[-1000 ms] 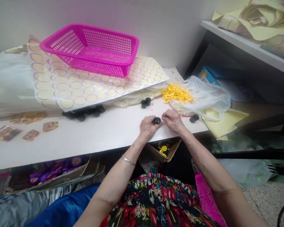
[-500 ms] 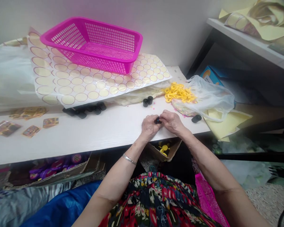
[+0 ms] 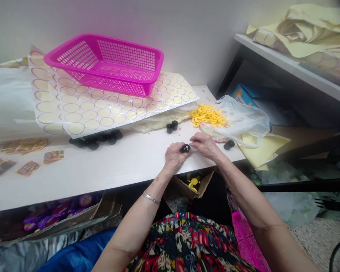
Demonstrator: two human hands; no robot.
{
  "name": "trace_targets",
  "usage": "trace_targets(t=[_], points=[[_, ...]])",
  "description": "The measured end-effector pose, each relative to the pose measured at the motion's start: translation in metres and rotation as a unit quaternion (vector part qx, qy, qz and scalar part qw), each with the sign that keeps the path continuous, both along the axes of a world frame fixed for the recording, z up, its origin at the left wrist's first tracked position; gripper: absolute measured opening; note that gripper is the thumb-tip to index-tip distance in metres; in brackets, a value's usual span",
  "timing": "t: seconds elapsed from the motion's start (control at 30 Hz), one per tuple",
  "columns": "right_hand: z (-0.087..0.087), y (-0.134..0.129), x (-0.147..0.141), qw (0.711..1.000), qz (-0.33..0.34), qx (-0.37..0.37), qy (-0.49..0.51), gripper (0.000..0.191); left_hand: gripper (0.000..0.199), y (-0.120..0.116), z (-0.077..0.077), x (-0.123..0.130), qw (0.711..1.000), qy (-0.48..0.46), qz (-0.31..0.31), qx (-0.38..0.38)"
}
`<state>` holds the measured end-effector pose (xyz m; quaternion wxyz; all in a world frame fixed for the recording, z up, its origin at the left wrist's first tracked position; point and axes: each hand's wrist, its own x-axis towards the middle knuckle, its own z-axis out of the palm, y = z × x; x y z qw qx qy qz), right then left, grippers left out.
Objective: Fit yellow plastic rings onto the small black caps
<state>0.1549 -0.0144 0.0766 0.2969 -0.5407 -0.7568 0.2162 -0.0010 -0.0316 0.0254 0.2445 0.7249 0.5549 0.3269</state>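
My left hand (image 3: 174,156) is closed around a small black round cup (image 3: 185,148), whose top faces me and shows tiny pink, yellow and blue pieces. Just to its right, my right hand (image 3: 205,145) has thumb and forefinger pinched at the cup's edge; whatever lies between them is too small to make out. Beyond my hands stand two more black cups (image 3: 172,127), with tiny pink bits scattered near them. Another black cup (image 3: 229,145) lies to the right of my right hand. Yellow ring-ended plastic parts (image 3: 208,115) are heaped behind.
A pink basket (image 3: 102,71) rests on sticker sheets (image 3: 107,109) at the back. Several black cups (image 3: 102,139) and small printed packets (image 3: 28,168) lie left. A clear plastic bag (image 3: 243,117) sits right. Below the table edge is a cardboard box (image 3: 200,190) with yellow parts.
My right hand has moved slightly away from the cup, uncovering its top and the coloured pieces. The view has shifted a little, so the table sits lower and further left.
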Motion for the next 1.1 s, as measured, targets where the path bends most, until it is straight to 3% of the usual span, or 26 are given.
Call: trace_targets(t=[0.13,0.23,0.37,0.43,0.63,0.83,0.93,1.0,1.1], points=[[0.003,0.026,0.036,0.978,-0.182,0.067,0.078,0.014,0.030,0.001,-0.002,-0.002,1.000,-0.018,0.018,-0.002],[0.010,0.045,0.058,0.954,-0.284,0.091,0.009,0.015,0.030,0.002,-0.003,-0.003,1.000,-0.019,0.012,0.001],[0.015,0.064,0.069,0.927,-0.352,0.055,-0.118,0.020,0.029,0.004,-0.003,-0.003,1.000,-0.020,0.011,-0.007],[0.015,0.071,0.069,0.920,-0.355,0.054,-0.155,0.020,0.029,0.004,-0.004,-0.003,0.999,-0.029,0.015,-0.012],[0.008,0.091,0.059,0.925,-0.277,0.085,-0.246,0.016,0.029,0.004,-0.003,-0.003,0.999,-0.034,0.018,-0.011],[0.013,0.095,0.055,0.922,-0.300,0.089,-0.227,0.021,0.031,0.005,-0.003,-0.003,0.999,-0.033,0.016,-0.013],[0.020,0.078,0.057,0.924,-0.329,0.126,-0.145,0.019,0.029,0.005,-0.004,-0.002,0.999,-0.035,0.007,-0.011],[0.023,0.061,0.056,0.938,-0.320,0.132,-0.034,0.018,0.029,0.005,-0.004,-0.001,0.999,-0.040,0.002,-0.009],[0.019,0.030,0.047,0.944,-0.269,0.019,0.189,0.019,0.029,0.004,-0.003,-0.001,0.999,-0.045,0.003,-0.014]])
